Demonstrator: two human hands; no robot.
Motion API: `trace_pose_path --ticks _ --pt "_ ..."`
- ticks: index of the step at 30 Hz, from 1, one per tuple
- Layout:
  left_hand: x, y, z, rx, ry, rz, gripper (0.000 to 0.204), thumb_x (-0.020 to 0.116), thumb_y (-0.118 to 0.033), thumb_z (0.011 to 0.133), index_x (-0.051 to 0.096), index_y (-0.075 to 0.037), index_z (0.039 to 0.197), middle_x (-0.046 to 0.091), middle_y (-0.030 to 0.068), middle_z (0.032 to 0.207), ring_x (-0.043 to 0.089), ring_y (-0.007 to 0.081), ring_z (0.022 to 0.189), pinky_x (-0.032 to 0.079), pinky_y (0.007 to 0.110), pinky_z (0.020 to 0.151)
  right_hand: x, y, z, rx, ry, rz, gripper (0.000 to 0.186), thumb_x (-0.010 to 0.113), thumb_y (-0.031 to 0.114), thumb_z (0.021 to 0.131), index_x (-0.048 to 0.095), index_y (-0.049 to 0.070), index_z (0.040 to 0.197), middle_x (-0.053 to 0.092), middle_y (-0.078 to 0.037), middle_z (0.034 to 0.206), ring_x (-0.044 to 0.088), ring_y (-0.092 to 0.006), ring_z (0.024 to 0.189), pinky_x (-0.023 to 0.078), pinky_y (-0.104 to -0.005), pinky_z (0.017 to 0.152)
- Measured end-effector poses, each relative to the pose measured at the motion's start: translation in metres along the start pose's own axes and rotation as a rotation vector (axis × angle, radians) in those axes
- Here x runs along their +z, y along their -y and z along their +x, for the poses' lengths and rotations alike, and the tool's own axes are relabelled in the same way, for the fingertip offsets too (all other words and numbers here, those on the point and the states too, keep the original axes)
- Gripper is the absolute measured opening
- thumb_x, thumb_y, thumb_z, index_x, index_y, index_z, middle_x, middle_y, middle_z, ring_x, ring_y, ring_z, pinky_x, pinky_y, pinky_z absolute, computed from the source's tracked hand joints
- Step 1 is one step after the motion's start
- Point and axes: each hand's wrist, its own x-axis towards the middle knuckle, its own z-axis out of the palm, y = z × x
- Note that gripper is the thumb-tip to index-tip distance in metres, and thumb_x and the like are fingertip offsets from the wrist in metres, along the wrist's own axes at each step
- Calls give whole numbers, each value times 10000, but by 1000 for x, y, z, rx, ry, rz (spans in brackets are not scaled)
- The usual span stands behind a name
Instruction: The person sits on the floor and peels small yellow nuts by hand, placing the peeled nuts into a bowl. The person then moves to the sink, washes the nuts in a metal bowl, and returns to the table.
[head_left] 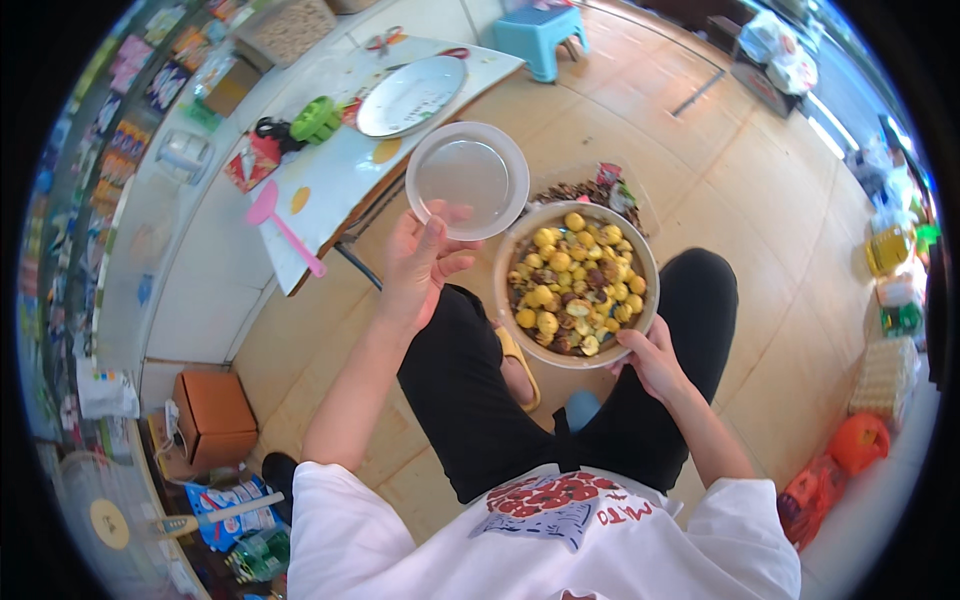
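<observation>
My left hand (pixel 428 262) pinches the rim of an empty, round translucent plastic dish or lid (pixel 466 175), raised beside the table corner. My right hand (pixel 645 355) grips the lower right edge of a large round bowl (pixel 578 285) over my lap, full of small round yellow pieces, like peeled nuts, mixed with brown ones. Just beyond the bowl, lower down, a container (pixel 590 198) holds dark shells and scraps.
A low white table (pixel 320 160) at upper left carries a white plate (pixel 410 95), pink spatula (pixel 285 228), green item (pixel 315 118) and scissors. Beyond stands a blue stool (pixel 540 40). Stocked shelves (pixel 120 140) line the left; a brown box (pixel 215 415) and bagged goods (pixel 890 250) flank me.
</observation>
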Motion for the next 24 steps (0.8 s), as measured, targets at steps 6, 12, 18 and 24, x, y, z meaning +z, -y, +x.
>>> trace_pose_path --ticks 6,12,18,24 --pt "-69 -16 30 -39 -350 -292 512 614 -315 822 404 54 1107 521 167 1037 594 231 835 555 199 648 3 -3 -2 -24 -34 -6 256 471 39 823 426 -57 1056 615 -143 768 613 -182 546 513 -245 445" --pt "-151 -52 76 -88 -659 -611 605 635 -327 801 333 11 1202 413 272 1137 549 358 930 571 272 683 12 5 -3 -48 12 -17 255 461 34 818 425 -66 1049 615 -146 770 612 -181 543 512 -245 443" --pt "-154 -61 62 -209 -543 -930 845 544 -277 859 -73 90 1305 238 297 1301 411 417 1139 499 409 872 9 11 -6 -43 3 -35 273 481 54 828 413 -28 1080 600 -140 832 611 -169 570 510 -238 453" --pt "-30 25 -2 -355 17 175 502 442 -384 904 386 -3 1226 491 139 1194 503 223 1090 441 366 907 2 17 -5 -63 47 -43 334 489 26 818 369 -23 1126 595 -133 876 609 -163 580 509 -232 458"
